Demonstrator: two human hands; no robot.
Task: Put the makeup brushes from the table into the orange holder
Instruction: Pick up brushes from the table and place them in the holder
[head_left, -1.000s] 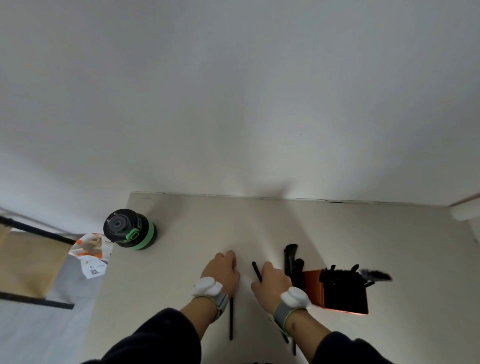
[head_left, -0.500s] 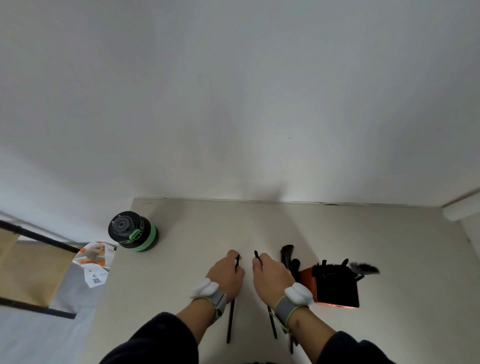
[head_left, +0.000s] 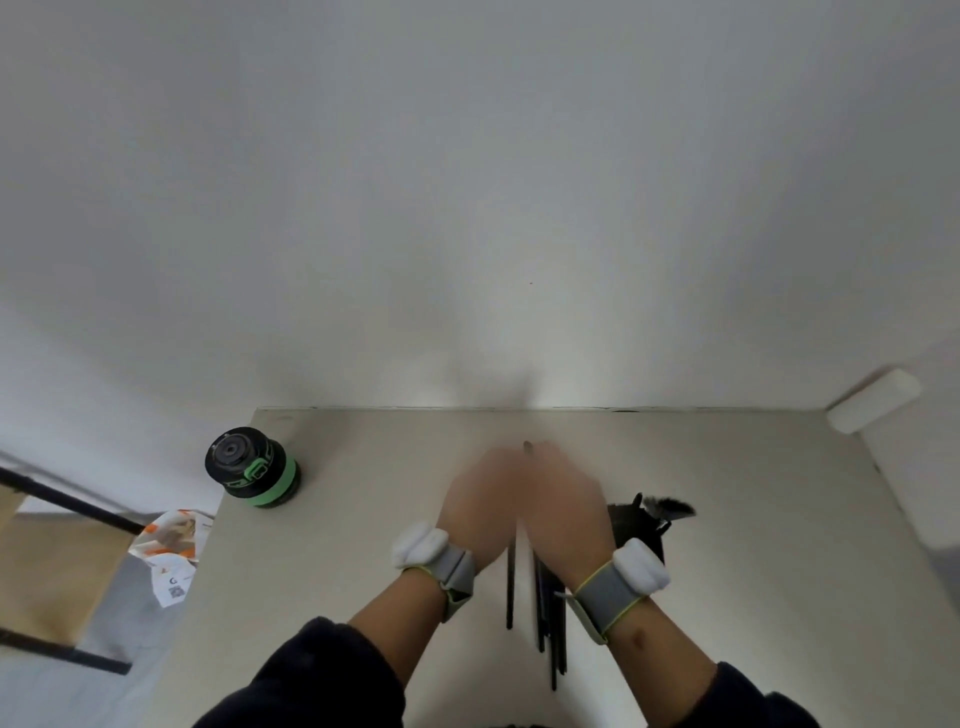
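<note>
My left hand (head_left: 475, 512) and my right hand (head_left: 569, 514) are pressed side by side over the middle of the table, both blurred. Together they are closed around a bundle of thin black makeup brushes (head_left: 545, 608). The handles stick out toward me below the wrists, and one tip (head_left: 528, 446) pokes out past the fingers. The holder (head_left: 636, 525) stands just right of my right hand and is mostly hidden by it. Only its dark part shows, with a fluffy black brush head (head_left: 670, 506) sticking out of it.
A black and green round device (head_left: 252, 467) stands near the table's (head_left: 363, 519) far left corner. A printed paper packet (head_left: 169, 556) hangs off the left edge beside a wooden frame. A white cylinder (head_left: 872, 408) lies at the far right by the wall.
My hands were apart with a brush under each. They have closed together, gathered the brushes into one bundle and shifted away from me. The holder is now mostly covered by my right hand.
</note>
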